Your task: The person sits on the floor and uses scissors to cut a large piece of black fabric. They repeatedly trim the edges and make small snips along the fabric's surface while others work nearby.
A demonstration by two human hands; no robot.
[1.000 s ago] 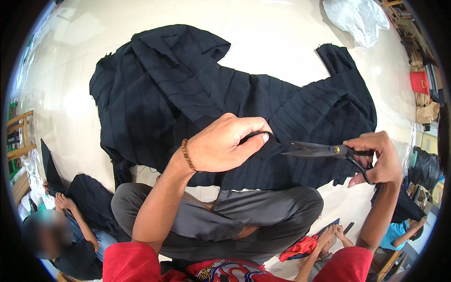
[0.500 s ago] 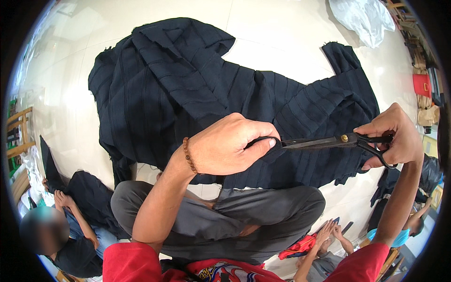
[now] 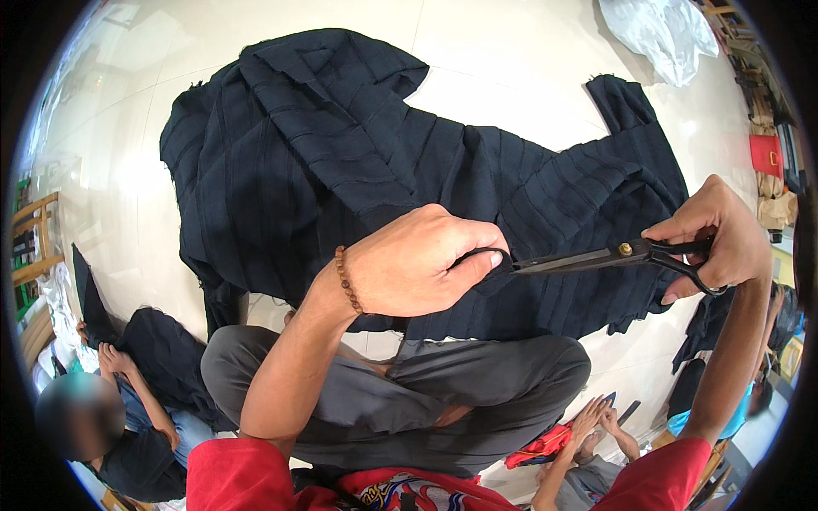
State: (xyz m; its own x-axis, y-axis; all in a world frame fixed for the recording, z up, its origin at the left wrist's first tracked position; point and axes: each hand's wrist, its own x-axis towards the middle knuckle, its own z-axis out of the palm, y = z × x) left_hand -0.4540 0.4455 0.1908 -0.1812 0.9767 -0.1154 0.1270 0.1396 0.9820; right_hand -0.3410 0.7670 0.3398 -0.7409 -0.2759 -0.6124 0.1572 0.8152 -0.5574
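Note:
A large dark navy cloth (image 3: pixel 281 162) with seamed stripes and frayed edges lies spread in folds on the floor before my crossed legs. My left hand (image 3: pixel 426 260), with a beaded bracelet at the wrist, pinches a fold of this cloth between thumb and fingers. My right hand (image 3: pixel 720 243) grips the black handles of a pair of scissors (image 3: pixel 588 257) with a brass pivot screw. Their blades point left and the tips reach the cloth right beside my left thumb. Whether the tips are between the layers, I cannot tell.
A white plastic bag (image 3: pixel 660 38) lies at the far right on the pale tiled floor (image 3: pixel 494 43). Co-workers sit at the lower left, one with dark cloth (image 3: pixel 166 362), and at the lower right. Shelves with a red box (image 3: pixel 765 155) line the right side.
My right hand has shifted very slightly, and the scissor blades look a little more closed. My left hand keeps its pinch on the cloth. A person at the right has moved.

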